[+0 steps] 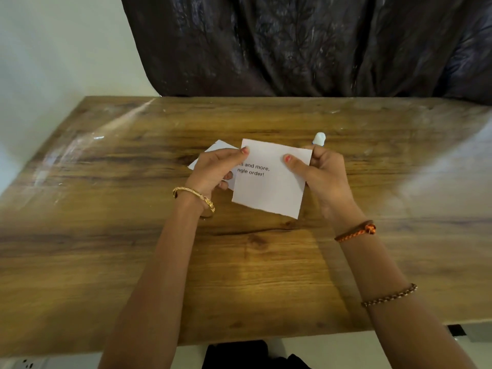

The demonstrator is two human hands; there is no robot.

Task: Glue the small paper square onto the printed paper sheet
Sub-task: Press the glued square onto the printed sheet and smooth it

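A white paper square (269, 190) with printed black words is held up over the middle of the wooden table (133, 262). My left hand (215, 170) pinches its upper left edge with the thumb on top. My right hand (322, 173) pinches its upper right edge. A second white paper piece (217, 148) lies behind my left hand, mostly hidden by it. A small white cap-like object (319, 139), perhaps the glue, pokes out just behind my right hand.
A dark patterned curtain (306, 43) hangs behind the table's far edge. A pale wall (53, 49) is at the left. White smears mark the tabletop near the back. The table's near edge runs just above my elbows.
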